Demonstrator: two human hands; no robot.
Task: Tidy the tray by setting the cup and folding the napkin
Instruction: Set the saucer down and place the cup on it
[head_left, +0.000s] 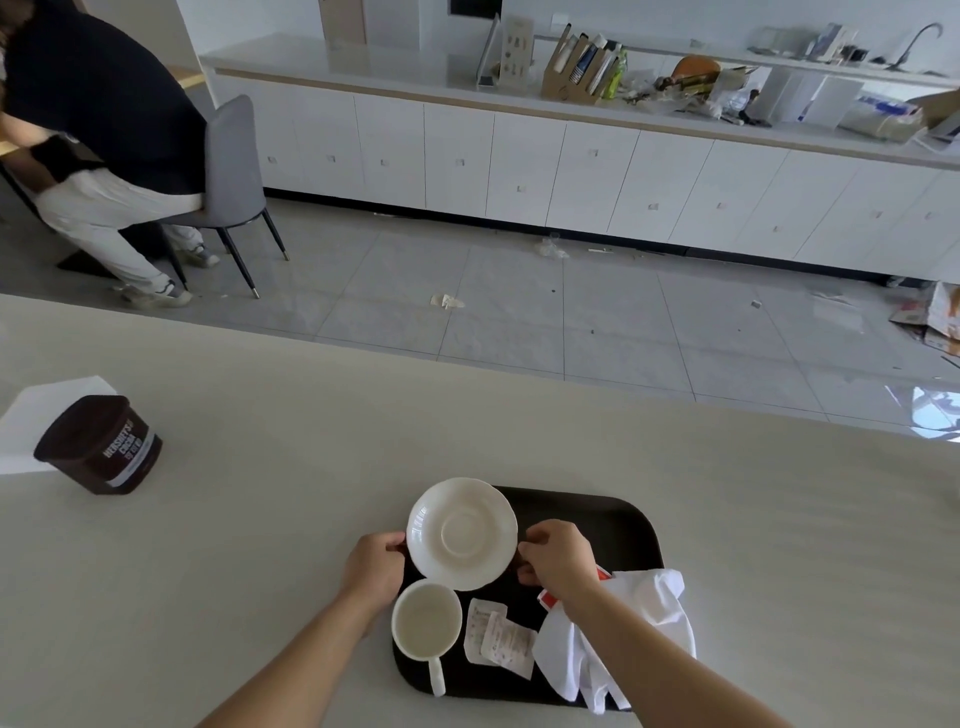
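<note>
Now, smooth pale table (260, 519), tiled floor (519, 312) beyond; both hands (376, 569) (558, 558) pinch the round glossy saucer (461, 532) over the dark tray's (623, 525) far edge.

A single wide-angle view is given, taken from head height and aimed forward and steeply down. The two bare forearms are seen entering from the bottom edge, so the camera is set close above and behind the grip, where the left hand (375, 569) and right hand (558, 560) are closed on opposite edges of the round white ceramic saucer (461, 533). Beyond the grip, the grey tiled floor (519, 306) and long white cabinet run (519, 166) are taken in, bent by the lens.
</note>
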